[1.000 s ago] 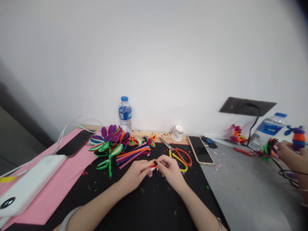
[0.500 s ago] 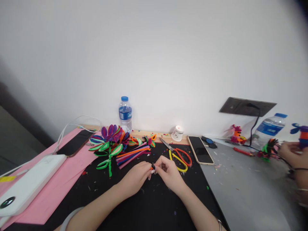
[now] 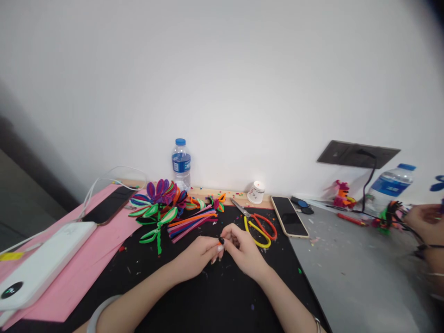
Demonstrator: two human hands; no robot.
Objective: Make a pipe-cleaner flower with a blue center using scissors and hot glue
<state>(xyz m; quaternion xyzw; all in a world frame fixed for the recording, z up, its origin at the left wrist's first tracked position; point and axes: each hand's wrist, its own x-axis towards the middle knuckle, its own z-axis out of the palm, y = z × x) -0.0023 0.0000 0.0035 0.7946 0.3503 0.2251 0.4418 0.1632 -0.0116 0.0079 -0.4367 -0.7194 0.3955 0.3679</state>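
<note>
Over the black mat (image 3: 222, 300), my left hand (image 3: 197, 257) and my right hand (image 3: 244, 252) meet fingertip to fingertip. Both are closed in a pinch on a small black and orange piece (image 3: 221, 241), mostly covered by the fingers; its exact kind cannot be made out. Just beyond them lies a bundle of pipe cleaners (image 3: 192, 225) in purple, orange and blue. Left of the bundle is a pipe-cleaner flower (image 3: 158, 210) with a green stem and leaves. Scissors (image 3: 255, 224) with red and yellow handles rest right of my right hand.
Behind stand a water bottle (image 3: 181, 164) and a white paper cup (image 3: 255, 192). A phone (image 3: 290, 216) lies at the right; another phone (image 3: 110, 205) and a white power bank (image 3: 48, 263) sit on pink paper (image 3: 83, 277). At far right is another person's hand (image 3: 423, 224).
My left fingers have shifted slightly around the small piece, with the thumb now nearer my right fingertips. The other person's hand and its purple and blue item have moved right.
</note>
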